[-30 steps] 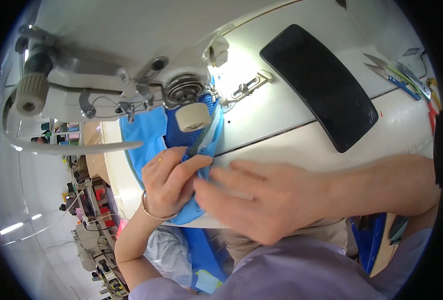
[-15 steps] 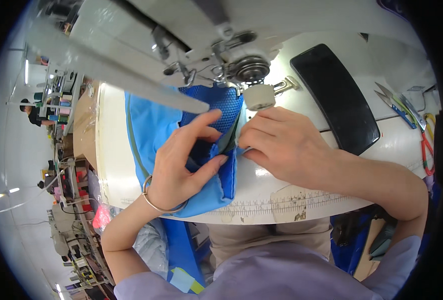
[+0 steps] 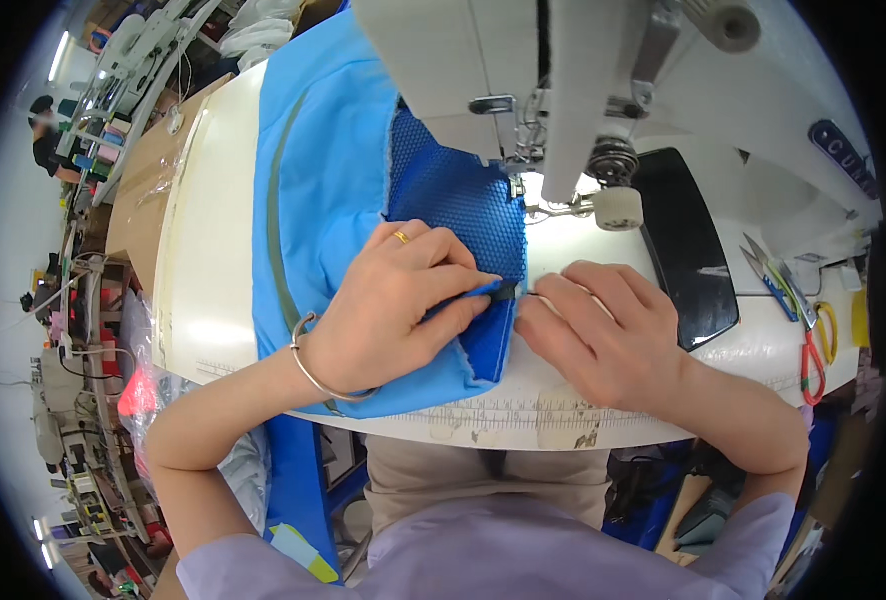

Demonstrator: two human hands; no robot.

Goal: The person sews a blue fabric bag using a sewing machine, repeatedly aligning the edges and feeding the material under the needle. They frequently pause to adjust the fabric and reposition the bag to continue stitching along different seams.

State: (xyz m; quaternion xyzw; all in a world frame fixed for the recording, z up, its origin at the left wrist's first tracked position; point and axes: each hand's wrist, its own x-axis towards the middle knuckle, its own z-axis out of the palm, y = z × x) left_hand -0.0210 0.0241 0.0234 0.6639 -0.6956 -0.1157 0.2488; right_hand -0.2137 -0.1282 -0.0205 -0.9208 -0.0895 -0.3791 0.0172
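A light blue fabric piece (image 3: 308,215) with a dark green stripe lies on the sewing table. Dark blue mesh fabric (image 3: 453,195) along its right side runs up to the needle area of the white sewing machine (image 3: 428,65). My left hand (image 3: 393,300), with a bracelet and a ring, is closed, its thumb and fingers pinching a folded blue edge. A small dark strip (image 3: 504,291) shows at its fingertips. Beside it my right hand (image 3: 608,330) is closed, curled fingertips against the right edge of the fabric; what lies beneath them is hidden.
A black phone-like slab (image 3: 688,250) lies right of the machine. Scissors with red handles (image 3: 811,365) and other cutting tools sit farther right. A ruler strip (image 3: 523,411) runs along the table's front edge. Far left, a person (image 3: 48,140) is near shelves.
My view has shifted, so the machine sits farther right and the mesh shows more fully. My left fingers have gone from spread around the fold to pinching it. My right fingertips stay at the fabric's edge.
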